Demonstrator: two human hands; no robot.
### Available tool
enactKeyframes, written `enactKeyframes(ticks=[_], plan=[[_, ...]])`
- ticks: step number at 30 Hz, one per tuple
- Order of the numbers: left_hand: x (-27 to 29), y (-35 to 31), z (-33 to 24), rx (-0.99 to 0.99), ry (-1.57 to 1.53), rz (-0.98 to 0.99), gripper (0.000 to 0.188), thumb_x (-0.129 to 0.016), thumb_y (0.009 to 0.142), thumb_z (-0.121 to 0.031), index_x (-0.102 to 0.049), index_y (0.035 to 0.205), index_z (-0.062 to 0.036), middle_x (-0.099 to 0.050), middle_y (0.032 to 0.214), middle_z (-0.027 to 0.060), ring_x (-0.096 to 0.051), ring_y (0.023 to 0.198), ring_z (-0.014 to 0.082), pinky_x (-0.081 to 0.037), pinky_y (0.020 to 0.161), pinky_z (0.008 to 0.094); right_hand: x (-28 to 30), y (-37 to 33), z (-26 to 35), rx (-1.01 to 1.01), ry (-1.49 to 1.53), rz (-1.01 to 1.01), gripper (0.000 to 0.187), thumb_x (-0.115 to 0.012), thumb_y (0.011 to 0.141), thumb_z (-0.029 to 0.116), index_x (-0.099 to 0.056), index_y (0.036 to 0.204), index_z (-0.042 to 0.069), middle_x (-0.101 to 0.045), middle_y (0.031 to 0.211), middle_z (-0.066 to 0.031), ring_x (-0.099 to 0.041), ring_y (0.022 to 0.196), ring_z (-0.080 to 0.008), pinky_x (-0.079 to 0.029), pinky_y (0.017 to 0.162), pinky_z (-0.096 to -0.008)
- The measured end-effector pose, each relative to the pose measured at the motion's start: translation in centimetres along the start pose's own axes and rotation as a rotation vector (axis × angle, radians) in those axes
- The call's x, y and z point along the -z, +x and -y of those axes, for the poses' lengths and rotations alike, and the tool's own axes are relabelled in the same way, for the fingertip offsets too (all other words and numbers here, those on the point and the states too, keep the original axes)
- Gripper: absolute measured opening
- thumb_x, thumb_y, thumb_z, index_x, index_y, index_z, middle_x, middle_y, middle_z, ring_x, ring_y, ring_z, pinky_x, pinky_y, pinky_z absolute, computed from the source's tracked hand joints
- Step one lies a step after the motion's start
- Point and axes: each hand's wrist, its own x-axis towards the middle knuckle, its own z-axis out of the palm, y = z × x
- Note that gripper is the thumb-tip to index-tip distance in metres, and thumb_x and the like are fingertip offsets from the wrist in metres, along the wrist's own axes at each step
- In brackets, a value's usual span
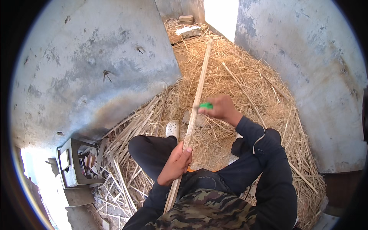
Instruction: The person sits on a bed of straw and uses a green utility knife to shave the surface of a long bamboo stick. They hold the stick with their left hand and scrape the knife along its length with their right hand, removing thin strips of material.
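Beside the camouflage cloth at the person's waist, a long pale wooden slat begins and slants away above the floor's straw-like shavings. The left hand wraps its lower part, apparently to steady it; the right hand grips a green-handled tool, its blurred head seemingly against the slat, presumably braced by that hold. Loose strips line the floor's left edge.

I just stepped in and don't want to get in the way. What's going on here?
A seated person has a long, pale wooden strip slanting away in front, gripped in the left hand. The right hand holds a small green tool at the strip, farther up; it is too blurred to identify. Thin, straw-coloured strands lie spread ahead.
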Motion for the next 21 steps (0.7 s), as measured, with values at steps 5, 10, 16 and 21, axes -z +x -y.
enactKeyframes(ticks=[5, 10, 16, 21], plan=[[0.5, 0.4, 0.1, -0.027, -0.006, 0.014, 0.023, -0.045, 0.105, -0.032, -0.045, 0.105, -0.0089, -0.040, 0.066, -0.0050, -0.033, 0.049, 0.0029, -0.032, 0.043, 0.0183, 0.1, 2.4, -2.1, 0.056, -0.020, -0.133, 0.074, -0.048, 0.078, 0.083, -0.058, 0.057, 0.014, -0.046, 0.042, -0.0016, -0.048, 0.036, -0.0181, -0.037, 0.038, -0.0345], [-0.1, -0.8, -0.5, 0.003, 0.019, 0.012, 0.024, -0.043, 0.105, -0.033, -0.043, 0.099, -0.0100, -0.040, 0.066, -0.0045, -0.034, 0.050, 0.0032, -0.032, 0.043, 0.0186, 0.7, 3.5, -4.9, -0.042, -0.028, -0.091, 0.075, -0.048, 0.079, 0.083, -0.053, 0.055, 0.012, -0.047, 0.044, -0.0043, -0.049, 0.038, -0.0229, -0.038, 0.039, -0.0364], [-0.8, -1.8, -0.3, 0.010, -0.001, 0.060, 0.026, -0.042, 0.105, -0.035, -0.041, 0.099, -0.0095, -0.040, 0.067, -0.0040, -0.035, 0.049, 0.0039, -0.033, 0.044, 0.0183, 1.9, 4.5, -7.9, -0.074, -0.124, -0.188, 0.075, -0.046, 0.082, 0.081, -0.052, 0.054, 0.011, -0.047, 0.045, -0.0062, -0.050, 0.040, -0.0222, -0.039, 0.040, -0.0384], [-1.4, -3.4, 0.2, 0.082, 0.050, 0.139, 0.025, -0.042, 0.105, -0.034, -0.042, 0.101, -0.0088, -0.042, 0.067, -0.0040, -0.037, 0.049, 0.0038, -0.033, 0.044, 0.0183, 4.7, 5.5, -12.2, -0.439, -0.115, -0.163, 0.076, -0.043, 0.086, 0.078, -0.054, 0.055, 0.010, -0.048, 0.048, -0.0078, -0.049, 0.044, -0.0233, -0.037, 0.042, -0.0386]])
